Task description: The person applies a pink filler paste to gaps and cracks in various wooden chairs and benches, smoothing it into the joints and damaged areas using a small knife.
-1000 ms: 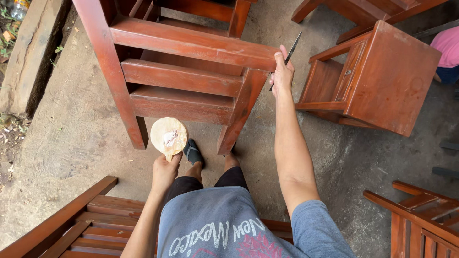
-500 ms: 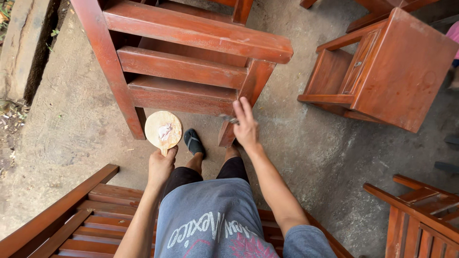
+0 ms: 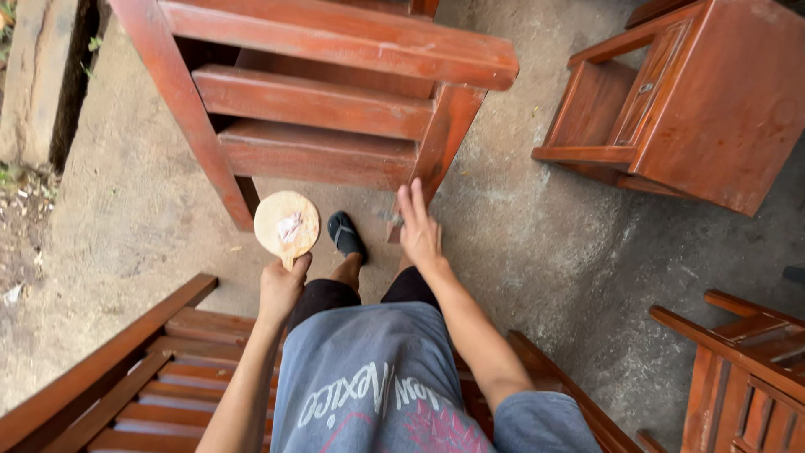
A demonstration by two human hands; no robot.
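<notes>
Clearly mid-filling, the left hand (image 3: 281,287) pinches a round wooden paddle (image 3: 287,224) carrying pale putty, near the red chair's (image 3: 335,109) leg (image 3: 444,126), where the right hand (image 3: 419,231), fingers spread, seemingly holds a small tool.

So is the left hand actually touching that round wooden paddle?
Touching. The head view shows the left hand closed around the handle of the round wooden paddle, holding it up above the ground.
</notes>
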